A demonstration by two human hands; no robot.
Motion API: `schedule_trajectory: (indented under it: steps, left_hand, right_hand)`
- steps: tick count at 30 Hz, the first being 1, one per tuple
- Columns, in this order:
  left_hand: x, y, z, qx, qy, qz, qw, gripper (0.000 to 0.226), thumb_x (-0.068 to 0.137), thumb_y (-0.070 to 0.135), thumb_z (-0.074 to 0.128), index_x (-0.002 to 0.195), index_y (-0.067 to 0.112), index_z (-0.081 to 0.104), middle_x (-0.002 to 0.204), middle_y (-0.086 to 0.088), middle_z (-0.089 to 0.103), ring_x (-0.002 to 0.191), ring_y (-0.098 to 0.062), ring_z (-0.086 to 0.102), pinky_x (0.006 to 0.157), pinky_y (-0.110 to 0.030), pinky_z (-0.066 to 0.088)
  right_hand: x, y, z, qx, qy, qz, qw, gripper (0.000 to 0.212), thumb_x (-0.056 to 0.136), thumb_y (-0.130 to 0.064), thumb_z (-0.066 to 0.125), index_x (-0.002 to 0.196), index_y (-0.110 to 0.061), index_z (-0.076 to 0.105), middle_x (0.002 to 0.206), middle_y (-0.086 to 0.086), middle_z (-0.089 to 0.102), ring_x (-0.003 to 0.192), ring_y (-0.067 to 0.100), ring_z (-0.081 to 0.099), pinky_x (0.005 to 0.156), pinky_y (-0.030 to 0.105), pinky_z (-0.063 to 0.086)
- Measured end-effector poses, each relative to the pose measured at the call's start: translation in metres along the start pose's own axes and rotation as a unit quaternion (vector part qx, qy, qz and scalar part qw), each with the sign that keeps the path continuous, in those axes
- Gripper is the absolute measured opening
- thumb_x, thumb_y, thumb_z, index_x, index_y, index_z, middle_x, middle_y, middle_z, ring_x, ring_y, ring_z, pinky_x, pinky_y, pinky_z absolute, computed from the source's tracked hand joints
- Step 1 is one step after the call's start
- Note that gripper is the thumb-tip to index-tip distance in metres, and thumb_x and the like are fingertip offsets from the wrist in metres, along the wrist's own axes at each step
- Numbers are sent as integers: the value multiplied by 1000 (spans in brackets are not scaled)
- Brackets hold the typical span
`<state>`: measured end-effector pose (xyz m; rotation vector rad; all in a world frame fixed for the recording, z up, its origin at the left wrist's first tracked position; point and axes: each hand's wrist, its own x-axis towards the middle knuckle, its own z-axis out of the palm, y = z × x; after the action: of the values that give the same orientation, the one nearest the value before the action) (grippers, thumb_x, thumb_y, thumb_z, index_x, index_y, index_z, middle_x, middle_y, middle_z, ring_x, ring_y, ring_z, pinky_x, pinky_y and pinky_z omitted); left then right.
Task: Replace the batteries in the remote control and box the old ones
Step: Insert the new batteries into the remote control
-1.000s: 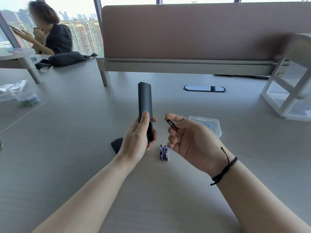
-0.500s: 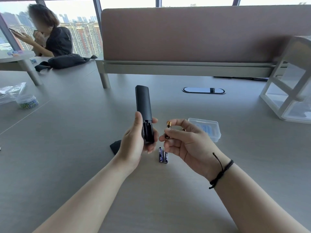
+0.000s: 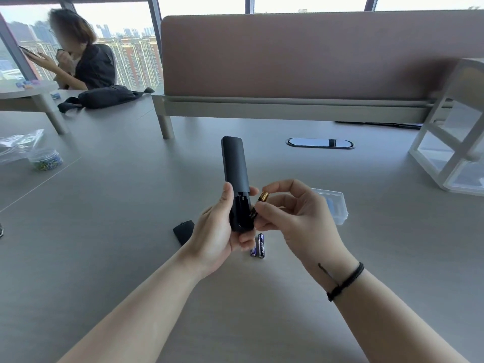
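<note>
Bare desk (image 3: 110, 231) all round; left hand (image 3: 217, 231) w/ open remote (image 3: 235, 184), right hand (image 3: 293, 218) pinching battery (image 3: 259, 204) at its edge.

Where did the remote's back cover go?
The black cover lies on the desk just left of the left hand, below the remote.

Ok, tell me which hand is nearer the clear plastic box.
Right. The right hand holds a battery just left of the box; the left hand, gripping the remote, sits farther left.
</note>
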<state>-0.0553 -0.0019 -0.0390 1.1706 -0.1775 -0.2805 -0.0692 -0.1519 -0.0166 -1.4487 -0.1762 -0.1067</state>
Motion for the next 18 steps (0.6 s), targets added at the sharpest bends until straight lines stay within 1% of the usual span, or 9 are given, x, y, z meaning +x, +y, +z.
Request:
schedule_trajectory:
  steps: [3, 4, 6, 7, 9, 10, 12, 15, 18]
  left_hand:
    - [0, -2, 1, 5, -14, -12, 1000, 60, 92, 60, 32, 116, 11, 58, 66, -8, 51, 51, -20, 35, 50, -30, 34]
    - [0, -2, 2, 6, -15, -11, 1000, 59, 93, 60, 32, 113, 11, 59, 66, -8, 50, 51, -20, 35, 50, -30, 35]
    - [-1, -2, 3, 13, -17, -7, 1000, 59, 92, 60, 33, 105, 8, 60, 70, -12, 45, 50, -21, 36, 50, -31, 35]
    - [-1, -2, 3, 17, -18, -6, 1000, 62, 91, 61, 34, 103, 5, 58, 75, -14, 42, 51, -21, 36, 50, -31, 35]
    - [-1, -2, 2, 24, -20, -2, 1000, 65, 88, 65, 38, 105, 5, 55, 86, -19, 40, 53, -21, 36, 50, -31, 36]
    - [-1, -2, 2, 26, -22, -1, 999, 67, 86, 67, 40, 106, 5, 55, 89, -19, 39, 54, -21, 36, 50, -31, 36]
    - [-1, -3, 1, 33, -25, -11, 999, 69, 82, 71, 42, 100, 6, 58, 87, -18, 39, 54, -21, 36, 51, -30, 35]
    - [-3, -3, 0, 52, -27, -41, 997, 73, 80, 75, 41, 95, 6, 58, 85, -17, 45, 52, -19, 36, 52, -28, 35]
    - [-3, 0, 1, 29, -18, -41, 999, 71, 81, 72, 38, 98, 7, 58, 73, -9, 51, 47, -15, 35, 48, -26, 31]
  right_hand:
    - [-5, 5, 4, -101, -1, -67, 993, 23, 82, 3, 75, 87, -17, 65, 73, 7, 75, 56, 25, 69, 57, 40, 59]
    - [-6, 7, 5, -134, 0, -84, 987, 23, 82, 1, 76, 87, -19, 65, 75, 4, 76, 56, 26, 69, 56, 38, 58]
    - [-8, 10, 7, -184, 4, -110, 977, 23, 82, -4, 77, 89, -22, 65, 76, -4, 75, 54, 21, 68, 51, 28, 56]
    - [-9, 10, 7, -194, 6, -117, 974, 22, 82, -5, 77, 89, -22, 65, 76, -6, 75, 53, 17, 67, 51, 24, 55]
    - [-9, 11, 7, -206, 11, -127, 970, 21, 82, -8, 78, 90, -23, 66, 78, -10, 74, 54, 11, 68, 54, 22, 55]
    - [-9, 12, 7, -217, 12, -132, 967, 20, 81, -9, 79, 89, -23, 67, 78, -11, 74, 56, 10, 68, 56, 23, 56]
    - [-9, 13, 7, -252, 5, -147, 956, 18, 80, -12, 80, 92, -22, 71, 80, -9, 74, 60, 10, 67, 59, 22, 54]
    - [-7, 15, 8, -283, -6, -151, 947, 25, 76, -16, 84, 98, -23, 75, 85, -9, 65, 63, 7, 57, 60, 13, 42]
    - [-6, 14, 4, -274, -10, -131, 953, 37, 73, -25, 86, 106, -35, 75, 88, -11, 51, 68, 3, 48, 62, 14, 40]
